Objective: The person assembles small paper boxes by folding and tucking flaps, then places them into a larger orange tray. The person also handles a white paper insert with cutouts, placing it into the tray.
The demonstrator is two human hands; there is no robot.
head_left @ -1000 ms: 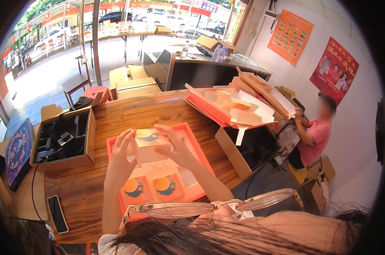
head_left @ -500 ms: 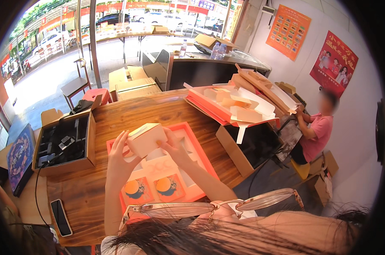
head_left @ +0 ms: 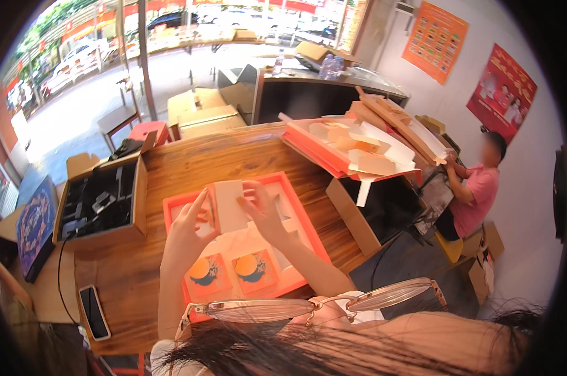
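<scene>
A small cream cardboard box (head_left: 231, 205) is held between my two hands above a red-rimmed tray box (head_left: 307, 222). My left hand (head_left: 189, 229) is at its left side, fingers pointing up and thumb by the lower edge. On the right side, my right hand (head_left: 263, 210) grips with curled fingers, the fingertips against the box's face. Below my hands, the tray has pale compartments. In its near part lie two square orange pieces, a left one (head_left: 206, 274) and a right one (head_left: 254, 269), each printed with a yellow-orange disc and dark blue shapes.
A phone (head_left: 94, 312) lies at the table's near left. Beyond it stands an open carton (head_left: 140, 213) with black lining and a cable. A red box (head_left: 318, 158) full of cardboard pieces sits far right, near an open carton (head_left: 351, 216). Another person (head_left: 478, 191) sits at right.
The small box has come down closer to the tray and turned, so a flat face now shows. My hands moved with it. The whole view has shifted slightly.
</scene>
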